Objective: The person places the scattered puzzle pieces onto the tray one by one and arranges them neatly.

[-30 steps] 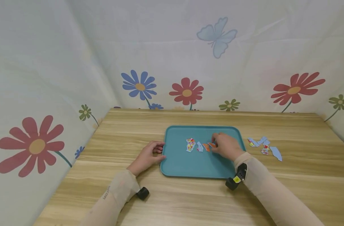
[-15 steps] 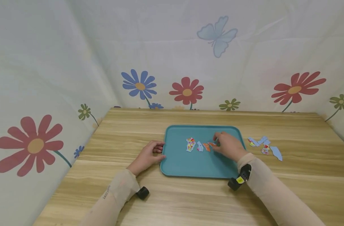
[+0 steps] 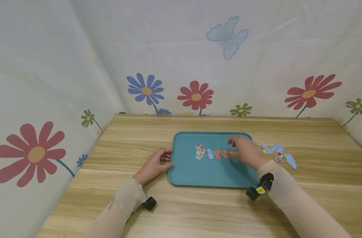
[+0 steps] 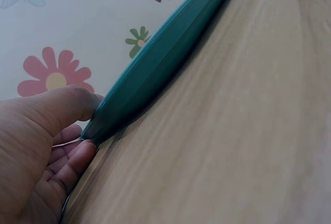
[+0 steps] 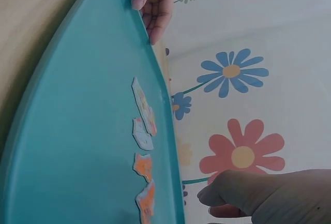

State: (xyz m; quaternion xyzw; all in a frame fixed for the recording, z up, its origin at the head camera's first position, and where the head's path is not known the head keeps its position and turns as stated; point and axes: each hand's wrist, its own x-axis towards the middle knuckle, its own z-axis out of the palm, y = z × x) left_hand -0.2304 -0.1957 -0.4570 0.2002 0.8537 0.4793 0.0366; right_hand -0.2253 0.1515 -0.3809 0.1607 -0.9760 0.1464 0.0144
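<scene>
On the teal tray [image 3: 193,173] lie jigsaw-like pieces in a row: a multicoloured piece [image 3: 200,152], a light blue piece [image 3: 209,154], an orange piece [image 3: 217,154] and another orange piece [image 3: 224,153] at the right. Just above and right of that last piece is my right hand [image 3: 247,151], its thumb and fingers apart with nothing visible between them. My left hand [image 3: 153,165] holds the tray's left edge; in the left wrist view its thumb [image 4: 77,102] lies on the rim and its fingers are at the tray's side, near the table.
Right of the tray, several more pieces [image 3: 278,152] lie loose on the wooden table [image 3: 133,129], with a long light blue piece [image 3: 290,161] the farthest right. A flower-printed cloth [image 3: 169,49] hangs behind the table.
My right hand has let go of the right-hand orange piece and moved up and to the right. More of that piece shows now. The left hand stays where it was.
</scene>
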